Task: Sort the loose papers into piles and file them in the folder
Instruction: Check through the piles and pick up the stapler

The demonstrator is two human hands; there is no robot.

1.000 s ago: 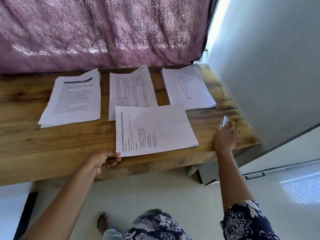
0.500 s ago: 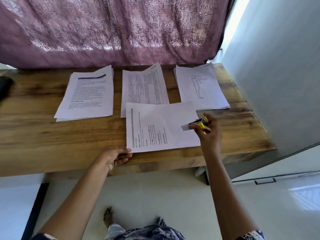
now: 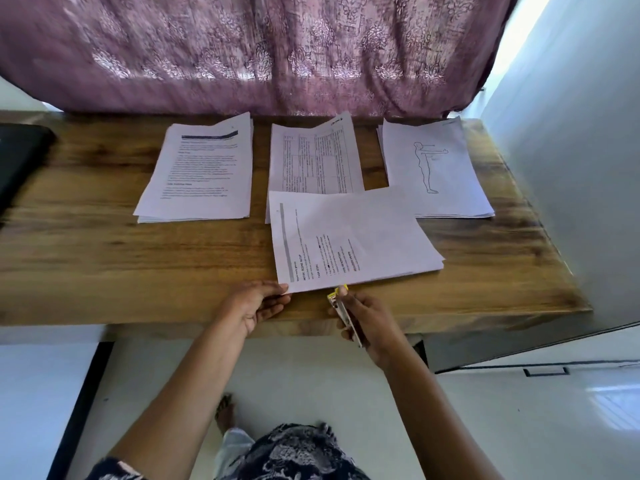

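Several paper piles lie on the wooden table (image 3: pixel 86 258). A text pile (image 3: pixel 201 174) is at the back left, a table-printed pile (image 3: pixel 315 157) in the middle, and a pile with a figure drawing (image 3: pixel 436 168) at the back right. A sideways pile (image 3: pixel 349 240) lies nearest the front edge. My left hand (image 3: pixel 256 303) pinches that pile's near left corner. My right hand (image 3: pixel 367 320) grips a small silver and yellow stapler (image 3: pixel 343 313), its tip at the pile's near edge.
A dark object (image 3: pixel 17 157) lies at the table's left edge. A purple patterned curtain (image 3: pixel 242 53) hangs behind the table. A white wall (image 3: pixel 571 168) runs close along the right side. White floor lies below the front edge.
My right hand picked up the stapler at the table's right side and carried it left and down to the near pile's front edge. The left hand stayed at the corner.
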